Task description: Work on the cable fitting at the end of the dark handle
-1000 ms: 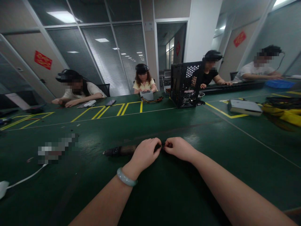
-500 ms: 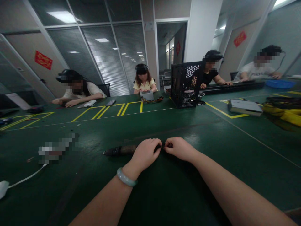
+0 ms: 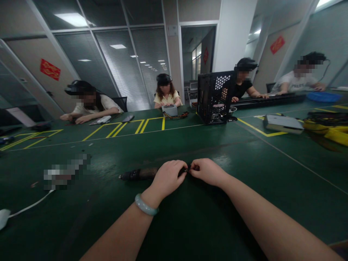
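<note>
A dark electric screwdriver (image 3: 143,174) lies on the green table, its narrow tip pointing left. Over its rear end is my left hand (image 3: 169,180), closed, thumb and fingers curled around it; a green bangle circles the wrist. My right hand (image 3: 208,172) is closed in a pinch just to the right, fingertips close to those of the left. Between the two hands shows a small dark piece at the tool's rear end, perhaps a plug; the fingers hide most of it.
A black computer case (image 3: 216,98) stands beyond my hands. To the right are a grey metal box (image 3: 283,124) and yellow-and-black bundles (image 3: 330,127). A white cable (image 3: 32,204) runs to a blurred-out object at left. Several co-workers sit across the table (image 3: 130,145).
</note>
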Demonstrator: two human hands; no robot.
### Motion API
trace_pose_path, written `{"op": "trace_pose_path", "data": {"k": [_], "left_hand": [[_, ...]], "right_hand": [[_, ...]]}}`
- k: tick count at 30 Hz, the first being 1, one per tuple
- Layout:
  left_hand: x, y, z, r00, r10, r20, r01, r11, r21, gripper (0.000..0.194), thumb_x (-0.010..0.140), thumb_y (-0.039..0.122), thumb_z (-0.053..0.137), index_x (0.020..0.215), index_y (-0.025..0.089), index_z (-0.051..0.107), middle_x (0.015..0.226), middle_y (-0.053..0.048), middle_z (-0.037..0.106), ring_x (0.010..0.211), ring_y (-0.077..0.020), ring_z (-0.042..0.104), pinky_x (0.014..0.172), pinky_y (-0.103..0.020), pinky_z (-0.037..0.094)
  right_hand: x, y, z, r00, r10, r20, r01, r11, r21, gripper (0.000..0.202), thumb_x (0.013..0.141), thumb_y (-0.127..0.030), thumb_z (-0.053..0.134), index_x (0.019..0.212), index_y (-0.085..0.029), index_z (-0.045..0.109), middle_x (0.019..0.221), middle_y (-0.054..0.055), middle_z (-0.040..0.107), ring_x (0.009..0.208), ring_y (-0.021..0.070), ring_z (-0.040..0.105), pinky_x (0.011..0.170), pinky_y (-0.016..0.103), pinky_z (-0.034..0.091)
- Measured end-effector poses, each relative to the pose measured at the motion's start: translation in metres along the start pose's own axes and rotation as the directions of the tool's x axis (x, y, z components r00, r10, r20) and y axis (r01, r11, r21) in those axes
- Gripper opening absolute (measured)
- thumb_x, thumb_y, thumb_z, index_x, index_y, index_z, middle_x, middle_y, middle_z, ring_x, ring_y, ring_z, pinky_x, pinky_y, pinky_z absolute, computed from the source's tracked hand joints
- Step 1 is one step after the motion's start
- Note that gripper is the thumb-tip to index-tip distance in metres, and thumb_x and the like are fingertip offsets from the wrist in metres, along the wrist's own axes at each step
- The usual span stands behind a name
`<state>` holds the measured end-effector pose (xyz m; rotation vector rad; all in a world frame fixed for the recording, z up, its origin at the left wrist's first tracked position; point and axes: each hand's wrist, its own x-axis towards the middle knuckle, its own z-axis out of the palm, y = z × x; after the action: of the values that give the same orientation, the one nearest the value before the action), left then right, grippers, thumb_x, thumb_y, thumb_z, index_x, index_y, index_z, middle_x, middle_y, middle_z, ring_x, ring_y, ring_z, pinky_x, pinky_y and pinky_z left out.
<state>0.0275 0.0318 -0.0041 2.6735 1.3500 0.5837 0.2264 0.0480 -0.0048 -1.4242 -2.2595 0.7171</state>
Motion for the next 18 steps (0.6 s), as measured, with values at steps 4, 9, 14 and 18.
{"op": "trace_pose_path", "data": {"k": [4,9,14,18], "left_hand": [[-0.0004,0.0003,-0.0002,1.0,0.006,0.007,-0.006,1.0,-0.006,0.018,0.088,0.024,0.056,0.106,0.025,0.058,0.105,0.0,0.064,0.098,-0.0196,0.059,0.088,-0.037,0.046],[-0.0008,0.0003,-0.0005,1.0,0.006,-0.002,-0.006,1.0,-0.002,0.018,0.089,0.024,0.054,0.107,0.026,0.057,0.105,0.0,0.063,0.097,-0.0194,0.059,0.088,-0.036,0.046],[0.0002,-0.0012,0.0005,1.0,0.024,-0.002,-0.024,1.0,0.0,0.016,0.09,0.022,0.054,0.105,0.026,0.057,0.102,0.001,0.063,0.095,-0.0184,0.059,0.087,-0.035,0.046],[0.0013,-0.0026,0.002,1.0,0.02,-0.003,-0.02,1.0,0.001,0.013,0.089,0.021,0.055,0.101,0.024,0.057,0.099,-0.001,0.063,0.094,-0.019,0.059,0.087,-0.035,0.046]], "right_hand": [[-0.0002,-0.0006,0.0001,1.0,0.012,0.007,-0.012,1.0,-0.001,0.017,0.083,-0.033,0.059,0.087,-0.021,0.069,0.083,0.001,0.07,0.072,0.0157,0.062,0.059,0.024,0.04],[-0.0005,-0.0018,-0.0004,1.0,0.018,0.011,-0.018,1.0,-0.008,0.017,0.083,-0.033,0.059,0.088,-0.021,0.07,0.084,0.002,0.071,0.074,0.016,0.062,0.06,0.024,0.041],[0.0005,0.0018,0.0015,1.0,-0.011,-0.013,0.011,1.0,-0.017,0.016,0.082,-0.032,0.059,0.086,-0.021,0.07,0.082,0.0,0.07,0.072,0.0151,0.062,0.06,0.023,0.04],[0.0007,0.0038,0.0025,1.0,-0.021,-0.023,0.021,1.0,-0.014,0.015,0.081,-0.032,0.059,0.084,-0.021,0.07,0.081,0.0,0.07,0.072,0.0147,0.062,0.06,0.023,0.04]]}}
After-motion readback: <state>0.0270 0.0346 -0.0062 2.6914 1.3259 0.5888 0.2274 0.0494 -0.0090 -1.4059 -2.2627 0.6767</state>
